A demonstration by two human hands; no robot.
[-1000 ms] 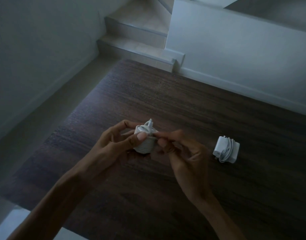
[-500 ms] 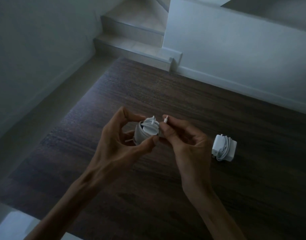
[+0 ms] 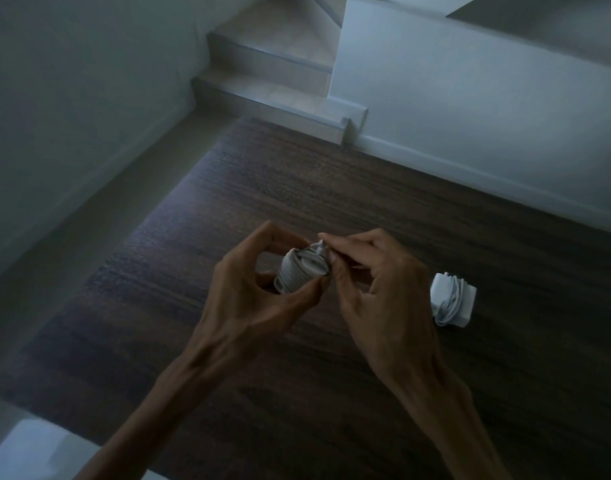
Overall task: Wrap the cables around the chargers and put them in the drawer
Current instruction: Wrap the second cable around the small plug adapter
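Pretty dim shot, looking down at a dark wood table (image 3: 331, 188) with both hands up over the middle of it. The left hand (image 3: 248, 296) has the white charger (image 3: 299, 271) pinched between thumb underneath and fingers curled over the top, so it's held off the tabletop, not resting on it. The cable (image 3: 290, 275) is already wound around the body of that charger in tight loops, you can see the coils stacked side by side on the left face. The right hand (image 3: 376, 289) is right up against it, thumb and forefinger closed on the cable's plug end (image 3: 319, 247), which pokes up at the top edge of the charger. Rest of the right fingers are loosely curled, not touching anything I can make out.

Off to the right, well apart from the hands, a second charger (image 3: 461, 299) sits flat on the table with its own cable (image 3: 451, 299) wrapped around the middle, nobody touching it.

Behind the table there's a couple of light steps (image 3: 269, 64) going up and a white wall (image 3: 470, 133) on the right. No drawer in view, so can't say where that is
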